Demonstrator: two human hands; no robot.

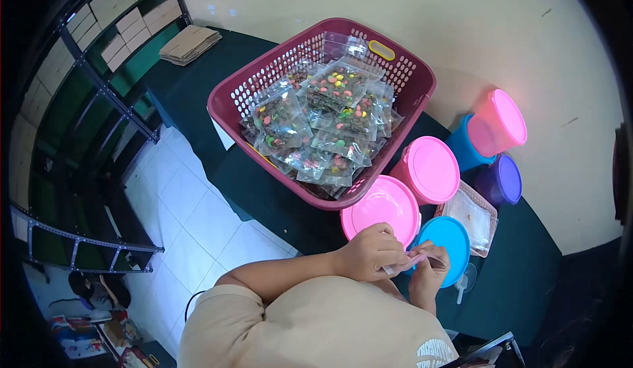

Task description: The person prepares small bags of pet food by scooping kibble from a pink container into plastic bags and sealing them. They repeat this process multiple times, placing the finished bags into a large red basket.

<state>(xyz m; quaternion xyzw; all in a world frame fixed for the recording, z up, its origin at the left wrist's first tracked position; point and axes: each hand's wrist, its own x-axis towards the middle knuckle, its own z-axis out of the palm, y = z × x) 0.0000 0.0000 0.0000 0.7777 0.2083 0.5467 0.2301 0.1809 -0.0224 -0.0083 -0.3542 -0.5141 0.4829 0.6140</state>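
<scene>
My left hand (372, 253) and my right hand (430, 272) meet close to my chest, both pinching a small clear plastic bag (410, 260). What the bag contains is hidden by my fingers. Right beyond my hands stand a pink-lidded tub (382, 206) and a blue-lidded tub (448, 239). Farther back, a maroon plastic basket (264, 78) holds several clear bags of coloured candies (326, 117).
More tubs stand on the dark green table (527, 269): a pink one (432, 168), a purple one (504, 180), a blue one (465, 145) with a pink tub (501, 123) on it. A small basket of clear bags (471, 218) sits between them. Metal shelving (86, 71) lines the left.
</scene>
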